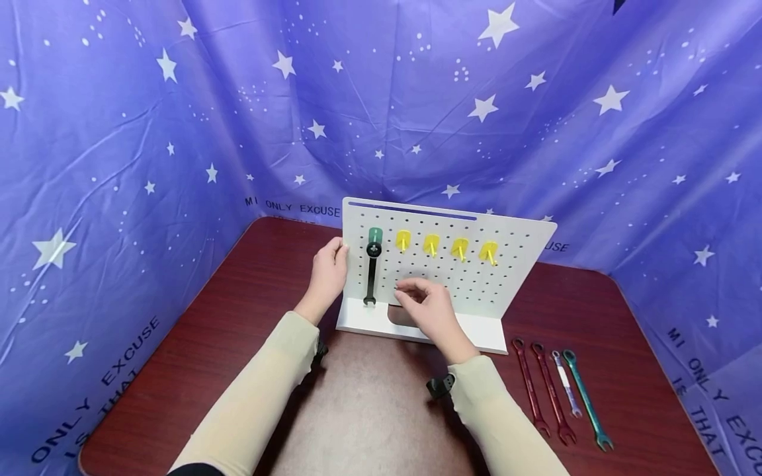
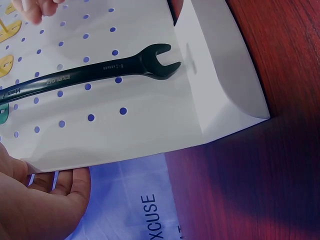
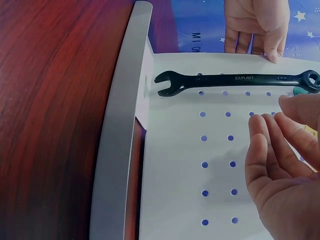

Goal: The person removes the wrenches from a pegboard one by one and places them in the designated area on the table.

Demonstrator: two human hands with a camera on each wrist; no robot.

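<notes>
A white pegboard point(image 1: 519, 246) stands upright on its base on the table. My left hand point(image 1: 329, 270) grips its left edge, with the thumb at the front and fingers behind in the left wrist view. A black combination wrench point(image 1: 372, 277) hangs by its ring end from the green hook point(image 1: 375, 235); its open end points down. To the right of that wrench, my right hand point(image 1: 430, 309) hovers in front of the lower board, fingers loosely bent, holding nothing. The right wrist view shows a gap between its thumb and fingertips point(image 3: 257, 142).
Several yellow hooks point(image 1: 431, 244) line the board to the right of the green one. On the table's right side lie two dark red wrenches point(image 1: 528, 387), a short wrench point(image 1: 565, 383) with a white label and a green wrench point(image 1: 586, 400). Star-printed blue cloth point(image 1: 381, 99) surrounds the table point(image 1: 238, 291).
</notes>
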